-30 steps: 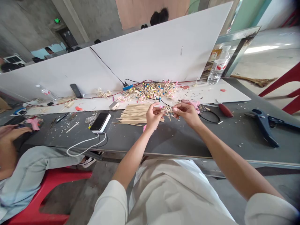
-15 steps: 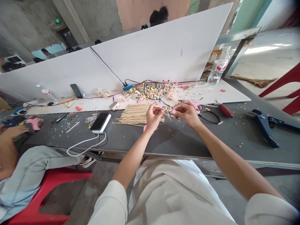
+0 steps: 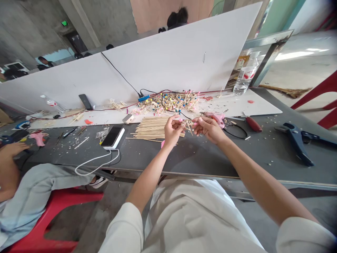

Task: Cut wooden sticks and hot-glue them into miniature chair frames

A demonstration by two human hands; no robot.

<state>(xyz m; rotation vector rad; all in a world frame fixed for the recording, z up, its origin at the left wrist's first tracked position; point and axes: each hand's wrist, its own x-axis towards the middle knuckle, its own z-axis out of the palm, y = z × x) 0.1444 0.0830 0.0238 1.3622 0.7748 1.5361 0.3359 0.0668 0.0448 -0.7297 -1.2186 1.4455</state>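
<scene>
A: Where is the small stick frame [image 3: 189, 124]?
B: Up between the two hands, over the dark table [image 3: 200, 160], with pink balls at its ends.
A: How does the left hand [image 3: 172, 133] stand?
B: Thumb and fingers are pinched on the frame's left side, by one pink ball.
A: And the right hand [image 3: 210, 130]?
B: Its fingertips are at the pink ball on the other side; whether they grip it, I cannot tell.
A: What is nearest?
B: A row of bare sticks [image 3: 149, 128] beside the left hand, and a pink glue gun [image 3: 219, 120] partly behind the right.
A: Further out?
B: A heap of ball-tipped sticks [image 3: 175, 102] behind, a red-handled tool [image 3: 253, 124] and a blue cutter [image 3: 297, 144] to the right, a phone [image 3: 112, 136] to the left.
A: Anyone near?
B: A co-worker's hand [image 3: 13, 149] at far left.
</scene>
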